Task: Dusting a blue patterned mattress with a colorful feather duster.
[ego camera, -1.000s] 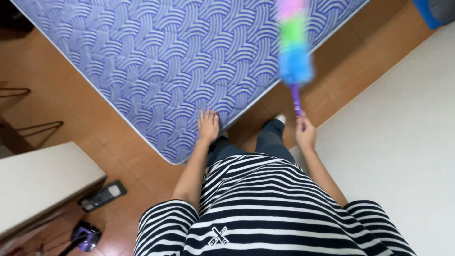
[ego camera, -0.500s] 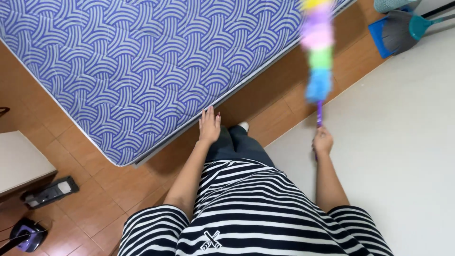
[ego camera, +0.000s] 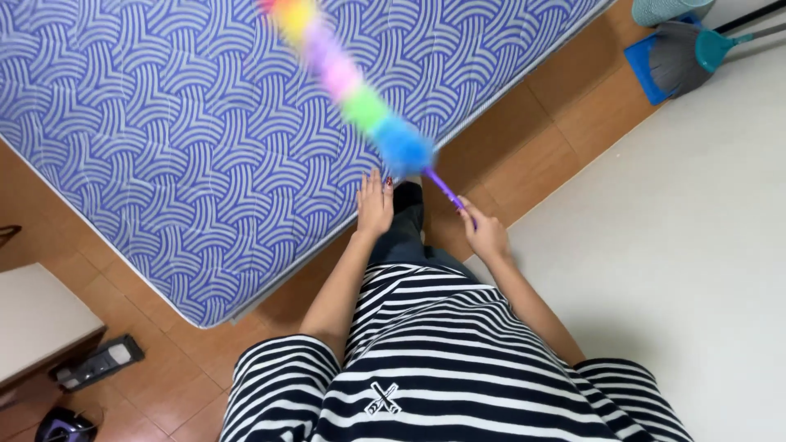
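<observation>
The fingers of the right hand (ego camera: 485, 233) are curled tight around the thin purple handle (ego camera: 446, 190) of a duster, gripping its near end, so that the handle runs up and to the left out of the fist. At the far end of the handle, just beyond the fingers, begins the fluffy head of the rainbow duster (ego camera: 360, 94): a blue tuft nearest the hand, then green, pink and yellow farther off, all blurred. The head slants to the far left over the mattress (ego camera: 164, 123), and its tip leaves the view at the top edge; whether it touches the cover cannot be told.

The left hand (ego camera: 375, 205) lies flat, fingers stretched and close together, holding nothing, its fingertips on the near edge of the mattress. The blue tuft sits just to the right of and beyond those fingertips, very near them.

The mattress has a blue and white wave pattern and fills the far left of the scene, lying at an angle on a brown tiled floor (ego camera: 565, 106). Dark trousers (ego camera: 405, 229) show between the two hands, and a black and white striped shirt (ego camera: 442, 360) fills the near part. A pale wall (ego camera: 688, 245) stands at the right. At the far right lie a blue dustpan (ego camera: 643, 61) and a grey broom (ego camera: 679, 53). At the near left a dark remote-like device (ego camera: 98, 362) lies on the floor beside a pale cabinet (ego camera: 37, 319).
</observation>
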